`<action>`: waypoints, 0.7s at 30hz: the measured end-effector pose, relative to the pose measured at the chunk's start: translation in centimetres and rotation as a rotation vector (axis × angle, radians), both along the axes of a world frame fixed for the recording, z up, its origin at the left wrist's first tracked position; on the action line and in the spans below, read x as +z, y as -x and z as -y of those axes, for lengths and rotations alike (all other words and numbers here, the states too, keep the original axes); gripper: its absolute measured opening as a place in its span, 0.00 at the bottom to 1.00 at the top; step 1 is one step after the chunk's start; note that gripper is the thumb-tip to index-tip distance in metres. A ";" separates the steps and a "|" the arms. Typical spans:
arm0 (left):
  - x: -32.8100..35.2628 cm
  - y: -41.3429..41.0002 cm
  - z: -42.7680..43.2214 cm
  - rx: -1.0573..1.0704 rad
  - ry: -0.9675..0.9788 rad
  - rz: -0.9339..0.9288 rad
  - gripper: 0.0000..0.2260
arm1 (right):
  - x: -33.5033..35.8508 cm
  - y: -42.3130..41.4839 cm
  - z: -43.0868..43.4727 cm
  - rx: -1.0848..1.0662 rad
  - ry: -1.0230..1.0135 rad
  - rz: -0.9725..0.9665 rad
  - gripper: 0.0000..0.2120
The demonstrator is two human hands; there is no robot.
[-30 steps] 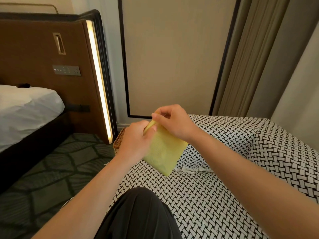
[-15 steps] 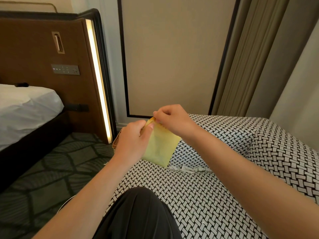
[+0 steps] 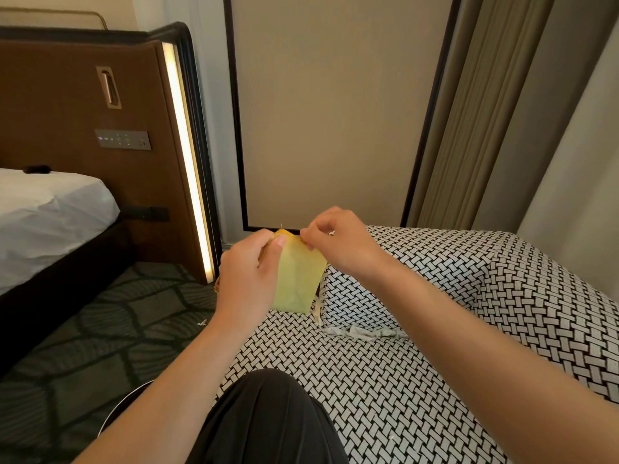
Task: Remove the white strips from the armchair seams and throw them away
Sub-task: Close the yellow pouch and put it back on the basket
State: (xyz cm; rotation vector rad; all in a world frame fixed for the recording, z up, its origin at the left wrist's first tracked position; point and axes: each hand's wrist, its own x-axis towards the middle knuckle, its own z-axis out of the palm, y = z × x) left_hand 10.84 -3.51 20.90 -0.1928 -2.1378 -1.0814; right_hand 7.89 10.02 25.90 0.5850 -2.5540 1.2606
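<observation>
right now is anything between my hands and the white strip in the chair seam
Nothing covers the white strip; it lies exposed. But the left hand and right hand both pinch a yellow cloth.

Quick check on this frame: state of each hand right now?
The left hand is closed, gripping the yellow cloth near its top edge.
The right hand is closed, its fingers pinching the same top edge.

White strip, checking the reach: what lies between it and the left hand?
Head view: the yellow cloth hanging from the left hand, then bare seat.
</observation>
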 end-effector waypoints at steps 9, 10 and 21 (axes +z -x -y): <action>1.1 -0.1 1.1 0.018 -0.083 -0.022 0.17 | -0.8 0.9 -3.2 -0.152 -0.039 0.055 0.16; 1.0 -0.3 0.9 0.006 -0.086 -0.015 0.17 | -0.9 1.0 -3.3 -0.159 -0.040 0.059 0.16; 0.3 -0.8 0.8 -0.103 -0.393 0.180 0.14 | -2.8 0.6 -3.5 -0.106 0.134 0.002 0.10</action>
